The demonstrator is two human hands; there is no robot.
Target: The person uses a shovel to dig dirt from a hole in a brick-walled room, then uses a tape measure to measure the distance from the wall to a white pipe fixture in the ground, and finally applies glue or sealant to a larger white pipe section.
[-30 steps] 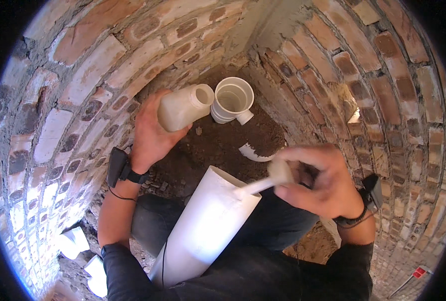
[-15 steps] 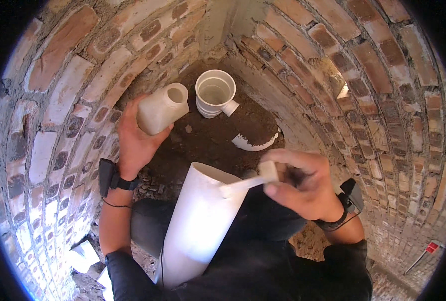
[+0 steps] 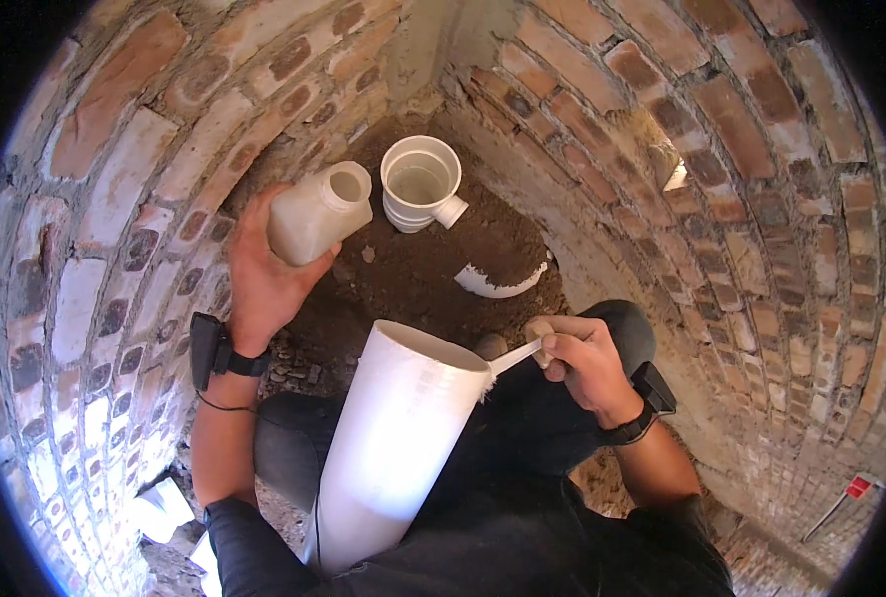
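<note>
My left hand [image 3: 264, 269] is wrapped round a translucent plastic bottle [image 3: 310, 216], tilted with its open neck toward the upper right. Between the thumb and fingers of my right hand [image 3: 584, 360] is a small pale brush [image 3: 518, 356]. Its bristly tip touches the outside of a wide white plastic pipe [image 3: 395, 438], near the right side of the open end. The pipe leans up between my legs, its lower end hidden against my dark clothing.
A white pipe fitting with a side branch [image 3: 397, 212] stands in the dirt ahead. Right of it, a broken white rim [image 3: 500, 283] sticks out of the soil. Brick walls [image 3: 124, 169] close in on both sides. White pieces [image 3: 162, 509] lie at the lower left.
My right hand has moved down and carried the brush tip from the pipe's front face to its right edge. My left hand still holds the bottle in nearly the same place.
</note>
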